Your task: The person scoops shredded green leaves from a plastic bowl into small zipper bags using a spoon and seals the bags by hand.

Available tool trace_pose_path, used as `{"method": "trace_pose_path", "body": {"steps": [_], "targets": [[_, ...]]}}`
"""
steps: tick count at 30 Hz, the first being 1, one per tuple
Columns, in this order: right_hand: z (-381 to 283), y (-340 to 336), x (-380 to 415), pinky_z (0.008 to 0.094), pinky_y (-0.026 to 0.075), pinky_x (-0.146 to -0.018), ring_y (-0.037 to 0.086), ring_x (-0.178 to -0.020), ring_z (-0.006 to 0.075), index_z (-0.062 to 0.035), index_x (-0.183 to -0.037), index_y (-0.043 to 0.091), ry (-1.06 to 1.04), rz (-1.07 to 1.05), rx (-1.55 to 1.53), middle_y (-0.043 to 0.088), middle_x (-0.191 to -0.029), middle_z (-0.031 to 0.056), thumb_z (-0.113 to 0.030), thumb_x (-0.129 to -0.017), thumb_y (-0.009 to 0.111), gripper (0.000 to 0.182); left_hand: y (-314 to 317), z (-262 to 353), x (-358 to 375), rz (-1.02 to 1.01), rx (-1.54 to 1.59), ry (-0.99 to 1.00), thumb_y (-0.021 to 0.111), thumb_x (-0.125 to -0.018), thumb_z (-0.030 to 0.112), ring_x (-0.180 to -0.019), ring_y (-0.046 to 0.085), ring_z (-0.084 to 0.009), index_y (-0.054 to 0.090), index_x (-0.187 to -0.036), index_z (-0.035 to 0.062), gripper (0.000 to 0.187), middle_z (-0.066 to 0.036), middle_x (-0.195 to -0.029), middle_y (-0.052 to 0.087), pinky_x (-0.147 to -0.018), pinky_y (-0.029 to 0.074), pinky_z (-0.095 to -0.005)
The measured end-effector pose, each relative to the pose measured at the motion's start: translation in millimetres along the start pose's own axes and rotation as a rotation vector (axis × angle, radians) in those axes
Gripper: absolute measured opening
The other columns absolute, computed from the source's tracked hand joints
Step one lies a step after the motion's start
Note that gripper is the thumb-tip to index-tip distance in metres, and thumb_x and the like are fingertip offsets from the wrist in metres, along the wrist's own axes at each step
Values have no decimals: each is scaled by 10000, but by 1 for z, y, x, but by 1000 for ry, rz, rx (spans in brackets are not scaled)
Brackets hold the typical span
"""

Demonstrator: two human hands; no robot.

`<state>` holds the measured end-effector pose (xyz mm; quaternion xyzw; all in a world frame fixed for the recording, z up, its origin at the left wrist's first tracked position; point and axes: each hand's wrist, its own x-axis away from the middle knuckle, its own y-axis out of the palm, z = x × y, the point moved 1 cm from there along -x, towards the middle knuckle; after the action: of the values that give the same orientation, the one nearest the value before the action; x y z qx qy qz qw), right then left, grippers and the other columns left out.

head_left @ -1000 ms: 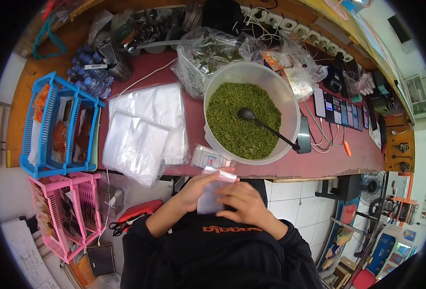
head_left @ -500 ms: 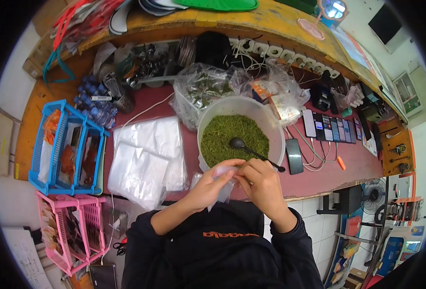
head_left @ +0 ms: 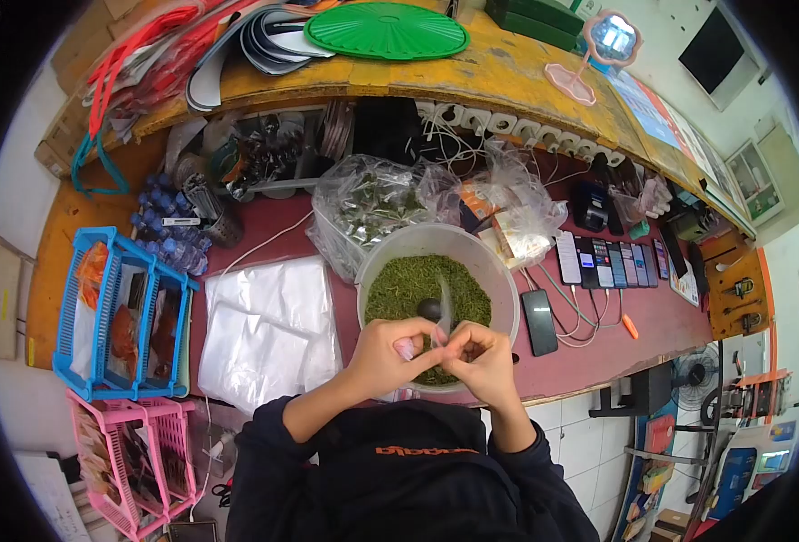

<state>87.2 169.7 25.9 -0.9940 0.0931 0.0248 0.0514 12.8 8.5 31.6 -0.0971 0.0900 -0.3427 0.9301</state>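
My left hand (head_left: 384, 359) and my right hand (head_left: 481, 359) meet over the near rim of a white tub (head_left: 506, 303). Between their pinched fingertips is a small clear plastic bag (head_left: 445, 307), held upright. Chopped green leaves (head_left: 399, 280) fill the lower part of the tub. The head of a black spoon (head_left: 429, 310) shows in the leaves behind the bag; its handle is hidden. Left of the tub lie flat clear plastic bags (head_left: 255, 357). A large open plastic bag (head_left: 368, 199) with more green leaves stands behind the tub.
Blue baskets (head_left: 102, 361) and a pink basket (head_left: 142, 434) stand at the left. Right of the tub are a dark phone (head_left: 539, 321), a row of phones (head_left: 612, 262) with cables, and an orange item (head_left: 631, 326). A green lid (head_left: 386, 30) rests on the wooden shelf (head_left: 499, 72).
The view has tilted upward, showing more of the shelf. Both hands have moved over the tub's near edge, and the small bag now stands up between the fingers instead of hanging below.
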Motion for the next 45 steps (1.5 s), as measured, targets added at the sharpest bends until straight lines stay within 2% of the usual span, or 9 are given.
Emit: {"method": "trace_pose_path", "body": {"steps": [7, 9, 10, 15, 20, 27, 33, 36, 45], "targets": [[19, -1, -4, 271, 406, -461, 532, -493, 142, -50, -755, 530, 445, -298, -654, 561, -629, 48, -135, -935, 589, 208, 3, -8, -3, 7, -170, 117, 685, -822, 177, -537, 596, -253, 639, -733, 76, 142, -72, -610, 608, -497, 452, -367], [14, 0, -3, 367, 412, -482, 541, -506, 291, -19, -769, 506, -168, -197, 389, 540, -621, 135, -119, -904, 601, 193, 6, -9, 0, 91, -517, 355, 703, -797, 170, -516, 568, -234, 649, -715, 85, 129, -62, -574, 569, -478, 437, -339], [12, 3, -2, 428, 413, -518, 526, -566, 390, -4, -773, 487, -251, -123, 463, 517, -650, 192, -92, -873, 603, 176, 6, -9, 2, 86, -514, 352, 703, -797, 170, -516, 568, -234, 649, -715, 85, 129, -62, -574, 569, -478, 437, -339], [5, -14, -4, 401, 429, -513, 556, -545, 341, -7, -755, 489, -204, 99, 688, 559, -655, 159, -54, -864, 613, 171, -8, -6, -8, 130, -596, 315, 705, -784, 282, -557, 596, -252, 614, -700, 131, 195, -47, -575, 577, -500, 461, -385], [-6, -33, -8, 282, 475, -553, 601, -566, 156, 22, -866, 605, 105, -99, 155, 631, -746, 96, 15, -780, 695, 125, -31, -38, -30, -264, -680, 114, 732, -776, 363, -616, 613, -294, 665, -929, 148, 272, -59, -599, 580, -554, 467, -392], [-19, -21, -9, 304, 491, -602, 615, -657, 212, -8, -972, 670, -44, -125, 556, 615, -906, 119, 21, -731, 713, 247, 0, -10, -26, -57, -705, 320, 773, -704, 360, -634, 615, -259, 698, -970, 163, 339, -32, -697, 649, -563, 480, -390], [15, -25, -24, 389, 503, -723, 615, -901, 271, -55, -1015, 681, -423, 224, 878, 603, -903, 114, -67, -752, 721, 267, -15, -24, -26, 243, -700, 563, 841, -612, 297, -589, 598, -198, 703, -949, 114, 407, -13, -749, 682, -550, 481, -301], [55, -29, -24, 424, 534, -715, 665, -845, 295, -112, -981, 695, -4, -169, 1110, 636, -914, 104, -147, -804, 664, 182, -32, -31, -23, 275, -602, 506, 858, -607, 266, -540, 541, -170, 709, -1035, 102, 482, -15, -663, 616, -538, 446, -282], [37, -36, -26, 385, 546, -646, 672, -756, 295, -111, -919, 724, -195, -379, 1253, 623, -848, 115, -138, -853, 592, 150, -51, -40, -5, 256, -349, 224, 878, -603, 280, -522, 479, -131, 679, -1164, 94, 624, -14, -569, 485, -515, 394, -268]]}}
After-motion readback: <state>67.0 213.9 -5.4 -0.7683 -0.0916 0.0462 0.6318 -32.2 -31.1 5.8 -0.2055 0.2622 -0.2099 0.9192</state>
